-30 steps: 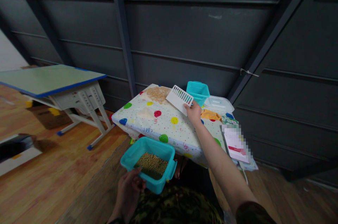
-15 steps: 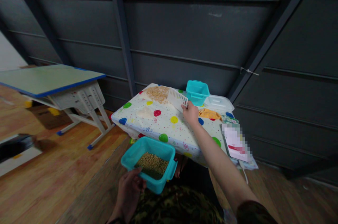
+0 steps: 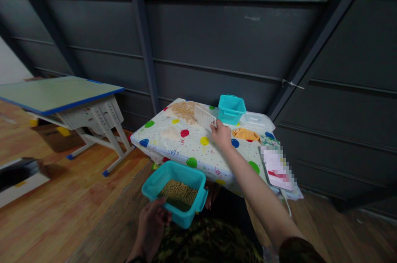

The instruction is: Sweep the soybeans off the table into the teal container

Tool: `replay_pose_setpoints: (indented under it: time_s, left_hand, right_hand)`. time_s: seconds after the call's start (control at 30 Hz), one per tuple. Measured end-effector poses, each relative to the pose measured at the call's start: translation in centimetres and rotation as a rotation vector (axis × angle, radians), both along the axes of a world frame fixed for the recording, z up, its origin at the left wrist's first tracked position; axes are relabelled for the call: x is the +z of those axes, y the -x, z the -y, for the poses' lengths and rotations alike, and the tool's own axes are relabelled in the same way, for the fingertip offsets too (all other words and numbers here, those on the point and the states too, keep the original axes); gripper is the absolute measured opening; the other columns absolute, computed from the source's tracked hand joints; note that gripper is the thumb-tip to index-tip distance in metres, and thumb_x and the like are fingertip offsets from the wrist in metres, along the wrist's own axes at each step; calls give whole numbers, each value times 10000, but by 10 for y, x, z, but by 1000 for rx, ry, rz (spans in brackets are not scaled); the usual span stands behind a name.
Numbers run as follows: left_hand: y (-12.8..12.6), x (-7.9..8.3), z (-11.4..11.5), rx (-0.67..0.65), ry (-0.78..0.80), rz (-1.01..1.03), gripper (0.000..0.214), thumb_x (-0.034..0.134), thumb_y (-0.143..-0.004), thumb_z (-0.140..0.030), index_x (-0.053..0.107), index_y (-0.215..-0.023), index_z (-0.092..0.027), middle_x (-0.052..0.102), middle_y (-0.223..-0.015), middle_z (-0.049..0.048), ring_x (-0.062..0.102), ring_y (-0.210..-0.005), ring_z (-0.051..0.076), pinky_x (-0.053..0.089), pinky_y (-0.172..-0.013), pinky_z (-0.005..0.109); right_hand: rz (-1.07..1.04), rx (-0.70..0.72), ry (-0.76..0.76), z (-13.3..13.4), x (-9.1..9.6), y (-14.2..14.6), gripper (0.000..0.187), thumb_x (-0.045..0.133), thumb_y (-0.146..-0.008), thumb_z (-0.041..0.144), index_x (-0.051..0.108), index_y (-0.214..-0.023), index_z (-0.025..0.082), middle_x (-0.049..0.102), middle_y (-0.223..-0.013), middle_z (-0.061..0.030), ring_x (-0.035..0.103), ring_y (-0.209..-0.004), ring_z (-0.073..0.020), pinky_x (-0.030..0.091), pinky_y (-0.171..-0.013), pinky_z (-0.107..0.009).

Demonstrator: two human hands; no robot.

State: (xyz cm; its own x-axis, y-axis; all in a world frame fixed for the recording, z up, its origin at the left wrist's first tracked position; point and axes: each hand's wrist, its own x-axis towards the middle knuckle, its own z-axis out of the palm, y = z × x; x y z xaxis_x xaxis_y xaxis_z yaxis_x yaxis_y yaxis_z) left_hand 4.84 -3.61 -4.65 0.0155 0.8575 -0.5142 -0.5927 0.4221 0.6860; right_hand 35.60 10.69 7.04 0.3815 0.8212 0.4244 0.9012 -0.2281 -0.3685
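My right hand [image 3: 221, 135] is closed on the near right end of a white slotted plastic piece [image 3: 204, 117], perhaps a basket or scoop. Its far end stands by the right edge of a spread of tan grains [image 3: 183, 111] on the table. Below the table's front edge, my left hand [image 3: 154, 219] grips the near left rim of a turquoise plastic box [image 3: 152, 186], held over my lap. Inside the box lie yellowish beans [image 3: 180, 190]. A small pale powdery patch [image 3: 172, 132] is on the tablecloth, left of my right hand.
The balloon-print tablecloth [image 3: 169, 147] also carries a second turquoise box [image 3: 231, 110], a clear lid [image 3: 257, 121], an orange cloth [image 3: 245, 134] and a blurred tablet or phone [image 3: 277, 168] with a cable. A desk [image 3: 62, 89] stands left; a dark panelled wall [image 3: 217, 39] rises behind.
My right hand and the white slotted piece have shifted slightly left, towards the grains. My left hand and its box of beans stay nearly still.
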Motion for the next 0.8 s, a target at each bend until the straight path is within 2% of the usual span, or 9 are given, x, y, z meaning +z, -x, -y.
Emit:
replay_pose_setpoints:
  time_s: [0.13, 0.27, 0.4, 0.57, 0.67, 0.8]
  left_hand:
    - [2, 0, 1, -48, -3, 3, 332, 956, -554, -316, 646, -588, -202, 615, -460, -27, 596, -391, 167, 440, -377, 262]
    - [3, -1, 1, -44, -11, 3, 332, 969, -544, -300, 662, -606, -191, 628, -471, -25, 596, -394, 162, 443, -381, 261]
    - [1, -2, 1, -38, -6, 7, 342, 968, -549, -302, 649, -608, -197, 630, -482, -31, 597, -393, 161, 442, -385, 261]
    - [-2, -2, 2, -40, -24, -1, 392, 996, -502, -338, 637, -580, -199, 592, -452, -42, 584, -379, 160, 426, -367, 260]
    - [-2, -2, 2, -48, -28, -7, 392, 994, -518, -336, 630, -573, -202, 597, -456, -40, 581, -380, 154, 435, -373, 259]
    - [-1, -2, 1, -31, -16, -13, 378, 972, -555, -321, 609, -568, -215, 586, -445, -46, 585, -383, 151, 440, -381, 254]
  right_hand:
    - [-28, 21, -14, -1, 0, 3, 206, 578, -1032, 312, 713, -1126, 189, 785, -947, -117, 696, -847, -273, 396, -716, -307]
    - [-127, 49, -100, -3, 0, 3, 157, 607, -1013, 325, 702, -1032, 201, 783, -918, -106, 706, -843, -264, 439, -733, -305]
    - [-326, 137, -170, -8, -3, 7, 102, 671, -967, 309, 694, -970, 210, 798, -911, -91, 731, -842, -256, 511, -757, -311]
    - [-576, 259, -182, -21, -8, 17, 106, 727, -904, 213, 725, -1007, 187, 837, -1035, -109, 785, -901, -252, 584, -776, -324]
    - [-618, 246, -180, -26, -7, 16, 165, 737, -879, 167, 750, -1043, 178, 845, -1095, -115, 798, -923, -245, 603, -799, -321]
    - [-595, 120, -175, -27, -3, 4, 230, 735, -871, 164, 775, -1098, 168, 846, -1120, -119, 800, -930, -243, 601, -836, -319]
